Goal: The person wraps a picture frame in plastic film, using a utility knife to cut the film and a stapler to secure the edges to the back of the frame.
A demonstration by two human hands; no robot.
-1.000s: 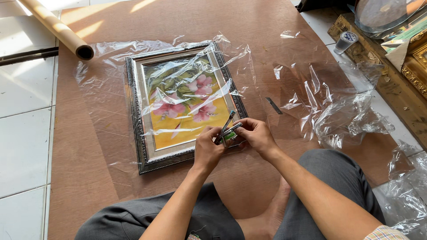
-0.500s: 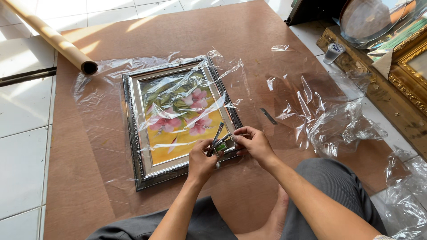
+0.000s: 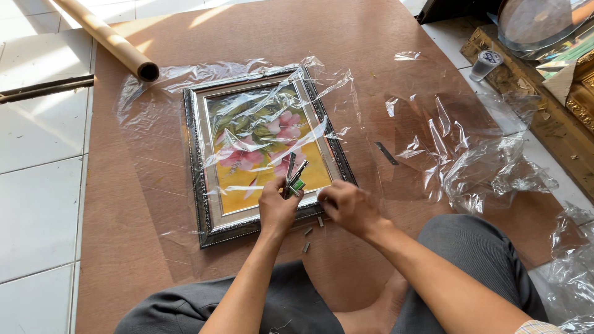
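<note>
A small metal stapler (image 3: 293, 179) with a green part stands up out of the left hand (image 3: 277, 209), which is closed around its lower end, just over the bottom edge of a framed flower picture (image 3: 266, 148). The right hand (image 3: 346, 207) is just beside it to the right, blurred, fingers curled loosely; whether it holds anything cannot be told. Three short strips of staples (image 3: 307, 231) lie on the brown board (image 3: 371, 74) just below the two hands. The picture lies flat on the board under loose clear plastic wrap (image 3: 470, 167), which spreads and bunches up to the right. A cardboard tube (image 3: 111, 40) lies at the upper left, and gilded frames (image 3: 544, 93) sit at the right edge.
</note>
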